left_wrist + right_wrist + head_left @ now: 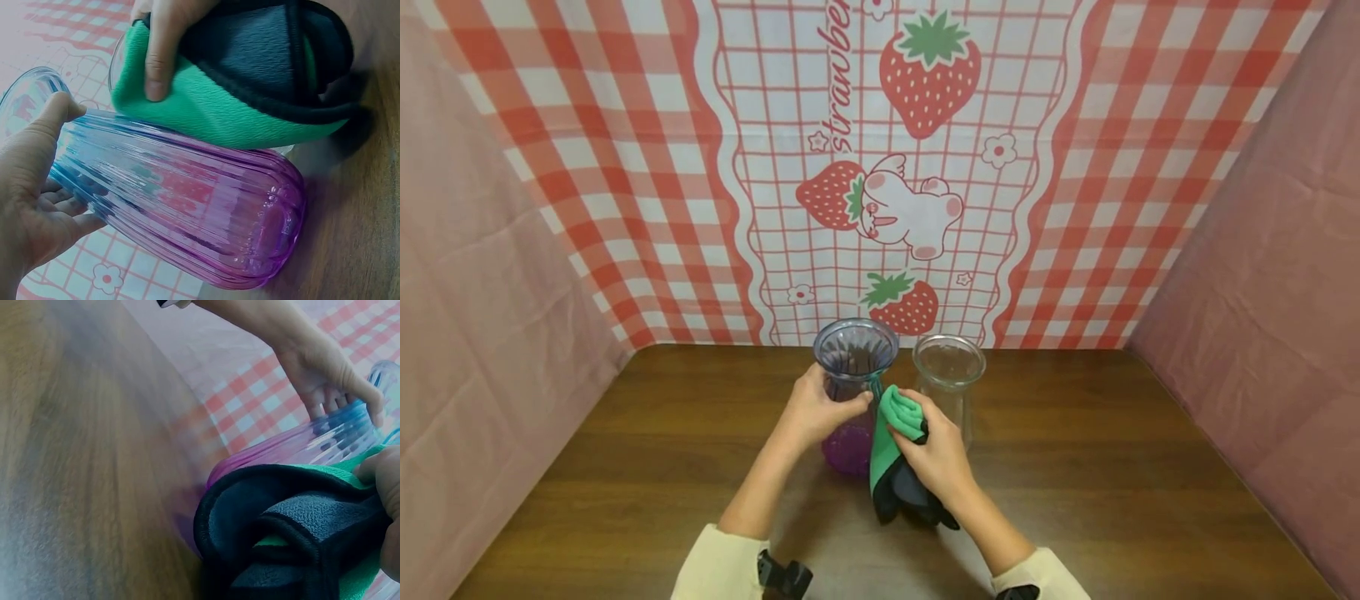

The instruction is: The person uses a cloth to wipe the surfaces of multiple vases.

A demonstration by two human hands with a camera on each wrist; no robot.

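A ribbed glass vase [187, 194], blue at its flared rim and purple at its base, stands at the middle of the table. My left hand [822, 410] grips it round the neck, thumb on the near side and fingers behind. In my right hand [938, 446] is a folded cloth [891, 433], green on one face and dark grey on the other, with black edging. Thumb and fingers pinch its upper part, and the lower folds hang down. In the left wrist view the cloth's green face lies along the vase's side.
A second, clear glass vase [951, 375] stands close to the right, partly behind my right hand. The wooden table [662, 467] meets a strawberry-print checked cloth backdrop [655, 167] behind, with pink fabric walls [1255, 292] at both sides.
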